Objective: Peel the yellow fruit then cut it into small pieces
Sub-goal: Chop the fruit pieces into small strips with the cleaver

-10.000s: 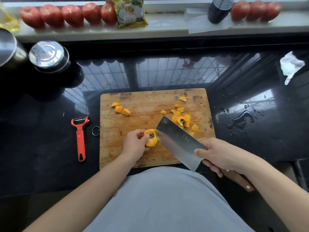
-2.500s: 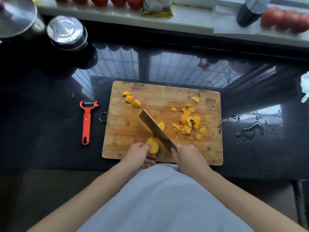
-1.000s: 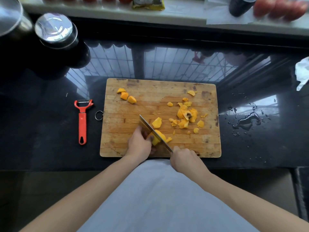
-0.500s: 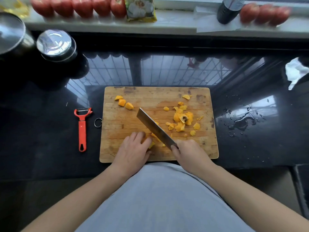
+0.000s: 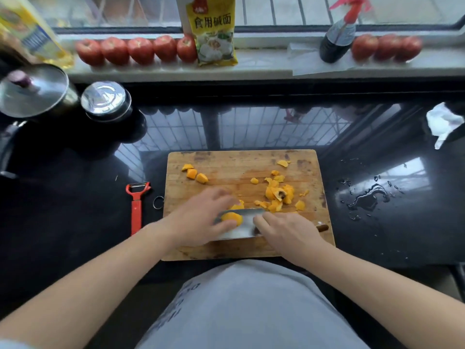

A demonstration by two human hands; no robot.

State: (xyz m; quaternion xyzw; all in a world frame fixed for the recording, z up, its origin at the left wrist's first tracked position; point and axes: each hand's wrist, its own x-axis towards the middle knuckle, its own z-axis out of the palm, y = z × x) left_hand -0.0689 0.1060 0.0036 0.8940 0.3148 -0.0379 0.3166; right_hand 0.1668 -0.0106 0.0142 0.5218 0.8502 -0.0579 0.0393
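On the wooden cutting board [image 5: 226, 250], the cleaver [image 5: 239, 226] lies nearly flat with its blade pointing left. The right hand [image 5: 286, 229] covers its handle end, grip closed on the cleaver, and the brown handle tip pokes out to the right. A piece of yellow fruit [image 5: 231, 217] sits on the blade's left part. The left hand [image 5: 201, 220] is blurred; its thumb and fingers curl around that piece, though whether they truly pinch it is hard to say. A second yellow piece shows just beyond the blade's far edge. More cut pieces [image 5: 278, 195] are heaped to the right of the board's middle, one showing a dark pit, and three chunks [image 5: 195, 173] lie at the far left. A red peeler [image 5: 136, 206] rests on the black surface [image 5: 75, 210] just left of the board. Spilled water [image 5: 364, 199] glistens to the right.
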